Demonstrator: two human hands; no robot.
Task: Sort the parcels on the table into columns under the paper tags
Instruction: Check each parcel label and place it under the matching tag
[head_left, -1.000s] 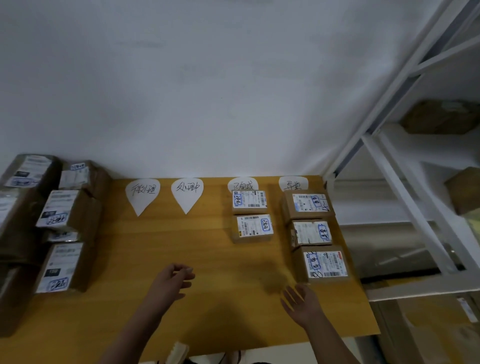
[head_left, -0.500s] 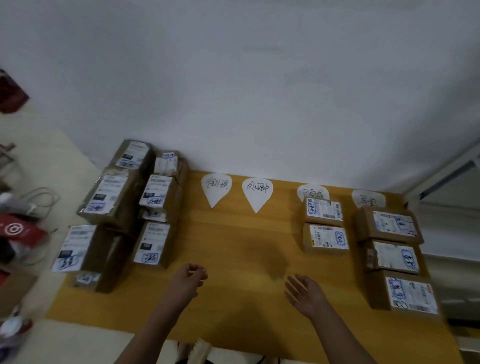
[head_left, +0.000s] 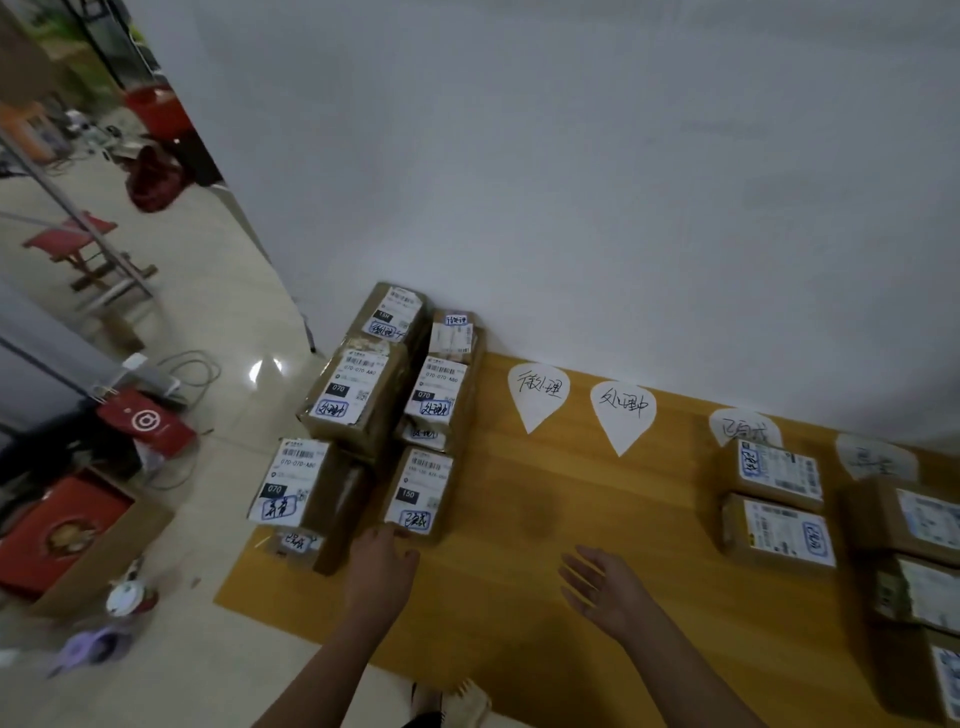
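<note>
Item: small brown cardboard parcel (head_left: 422, 491), white label marked 150, lying flat at the near right corner of the unsorted pile (head_left: 358, 395) on the left end of the yellow wooden table (head_left: 519, 525).

Left hand (head_left: 379, 569): back up, fingers (head_left: 384, 538) close together and nearly straight, tips touching the parcel's near edge; thumb out to the side, nothing clasped.

Right hand (head_left: 602, 590): palm up, fingers spread and loose, holding nothing, over bare tabletop.

Four white teardrop paper tags along the wall edge: first (head_left: 537, 395) and second (head_left: 622, 413) with no parcels beneath them; third (head_left: 744, 426) heads two labelled boxes (head_left: 774, 473); fourth (head_left: 875, 457), blurred, heads a column (head_left: 914, 514) cut off by the right edge.

Surroundings: white wall (head_left: 571, 208); red box (head_left: 62, 530) on the tiled floor.
</note>
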